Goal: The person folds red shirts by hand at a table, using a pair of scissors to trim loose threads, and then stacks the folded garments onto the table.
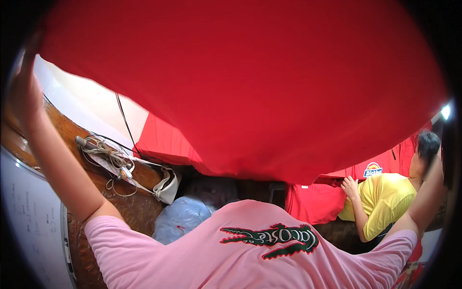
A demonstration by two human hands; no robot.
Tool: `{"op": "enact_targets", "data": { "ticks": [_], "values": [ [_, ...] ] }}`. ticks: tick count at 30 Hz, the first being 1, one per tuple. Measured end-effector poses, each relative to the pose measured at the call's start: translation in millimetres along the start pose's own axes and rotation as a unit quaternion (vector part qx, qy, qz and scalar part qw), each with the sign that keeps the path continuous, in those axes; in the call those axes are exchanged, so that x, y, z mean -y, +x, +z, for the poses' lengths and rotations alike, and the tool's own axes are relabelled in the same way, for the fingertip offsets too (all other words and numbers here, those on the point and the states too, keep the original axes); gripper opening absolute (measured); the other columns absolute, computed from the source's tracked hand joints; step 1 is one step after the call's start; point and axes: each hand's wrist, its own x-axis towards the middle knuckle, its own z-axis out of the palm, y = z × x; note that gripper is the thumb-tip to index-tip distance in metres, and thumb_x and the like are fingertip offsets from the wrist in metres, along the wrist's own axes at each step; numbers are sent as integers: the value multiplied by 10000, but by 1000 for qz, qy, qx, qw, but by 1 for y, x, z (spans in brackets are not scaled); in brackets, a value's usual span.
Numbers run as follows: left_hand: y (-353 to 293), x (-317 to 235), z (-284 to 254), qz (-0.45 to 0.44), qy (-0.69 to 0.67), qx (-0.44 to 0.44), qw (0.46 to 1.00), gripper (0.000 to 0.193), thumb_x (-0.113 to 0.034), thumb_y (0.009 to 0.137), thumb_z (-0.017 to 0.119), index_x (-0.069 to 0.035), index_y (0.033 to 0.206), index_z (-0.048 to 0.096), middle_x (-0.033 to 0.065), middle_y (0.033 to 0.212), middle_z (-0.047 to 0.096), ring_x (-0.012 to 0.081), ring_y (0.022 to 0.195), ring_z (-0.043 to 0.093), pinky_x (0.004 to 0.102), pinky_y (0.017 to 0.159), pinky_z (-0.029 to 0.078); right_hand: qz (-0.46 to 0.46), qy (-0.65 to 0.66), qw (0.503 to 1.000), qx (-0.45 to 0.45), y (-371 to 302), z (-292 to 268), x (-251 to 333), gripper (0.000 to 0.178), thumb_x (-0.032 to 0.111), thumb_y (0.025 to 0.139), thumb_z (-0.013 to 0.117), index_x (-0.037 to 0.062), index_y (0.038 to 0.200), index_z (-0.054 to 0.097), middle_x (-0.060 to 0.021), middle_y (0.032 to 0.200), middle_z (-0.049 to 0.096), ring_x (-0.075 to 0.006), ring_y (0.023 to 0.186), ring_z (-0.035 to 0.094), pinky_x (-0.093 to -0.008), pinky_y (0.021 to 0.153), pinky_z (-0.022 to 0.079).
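A large red cloth (pixel 250 82) is spread wide in front of me and fills the upper part of the view. My left hand (pixel 26 72) is raised at the far left and grips the cloth's left edge. At the far right my right forearm (pixel 428 192) rises toward the cloth's right corner, but the hand itself is lost in the dark rim. My pink shirt (pixel 240 255) fills the bottom of the view.
Another person in a yellow shirt (pixel 385 192) sits at the right, one hand (pixel 350 185) on a pile of red garments (pixel 313 202). A coiled cord (pixel 108 154) and a white pouch (pixel 168 188) lie on carved wooden furniture (pixel 130 207). A bluish plastic bag (pixel 180 216) lies below.
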Motion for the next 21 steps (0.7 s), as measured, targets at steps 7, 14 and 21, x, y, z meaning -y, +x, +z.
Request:
{"op": "enact_targets", "data": {
  "ticks": [7, 14, 21],
  "values": [
    [66, -160, 175, 23, -192, 143, 971, 100, -88, 816, 796, -17, 880, 765, 67, 921, 745, 263, 989, 680, 414, 1017, 471, -82, -204, 970, -102, 94, 97, -21, 222, 38, 903, 639, 85, 1096, 739, -124, 1156, 732, -323, 1148, 656, -467, 1106, 430],
    [48, -127, 150, -55, -117, -211, 969, 232, -70, 865, 800, -50, 1094, 773, 93, 1111, 750, 262, 1007, 727, 372, 865, 567, -3, -302, 900, -315, 51, 76, -34, 360, 216, 1039, 530, 183, 1377, 647, -28, 1360, 680, -211, 1211, 655, -437, 1095, 448],
    [-157, -296, 132, -330, -259, -51, 907, 271, -10, 941, 705, -7, 1211, 677, 154, 1271, 630, 296, 1180, 636, 413, 1004, 542, 80, -20, 979, -185, -92, 192, 158, 323, 25, 939, 606, 1, 1256, 663, -126, 1470, 609, -265, 1299, 617, -512, 1196, 320]
  ]
}}
